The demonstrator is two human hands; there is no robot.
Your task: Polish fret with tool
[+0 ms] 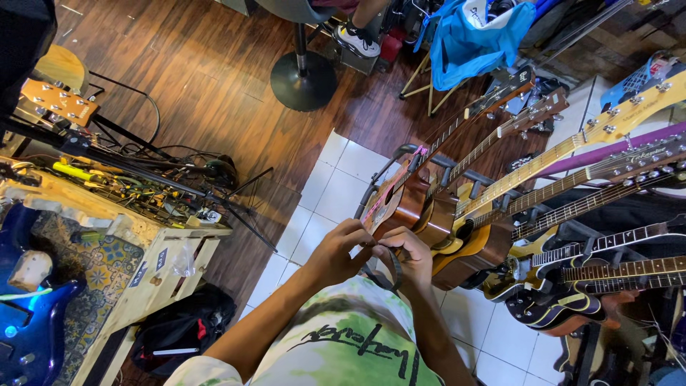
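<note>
Dark wood floor (207,78) far, white tiles (336,186) near. At least seven guitars leaning side by side in a rack (400,154) at right, necks slanting up to the far right; exact count hard to tell where bodies overlap. One blue guitar (28,314) at near left on a patterned mat, one more headstock (57,102) at far left. One pale wooden bench (153,246) strewn with cables, one black bag (182,329) beneath it. One black stool base (304,80) far centre, one blue cloth (471,36) draped over a stand beyond.

Two hands together at centre, just in front of the nearest brown guitar (404,204). Left hand (339,250) curled nearly closed, fingertips pinching a thin black strap (395,268). Right hand (409,254) likewise curled, thumb and fingers closed on the same strap, which loops down below the knuckles. Strap close against the guitar's lower edge; whether fastened there cannot be told. Green-and-white shirt (343,343) at near centre.
</note>
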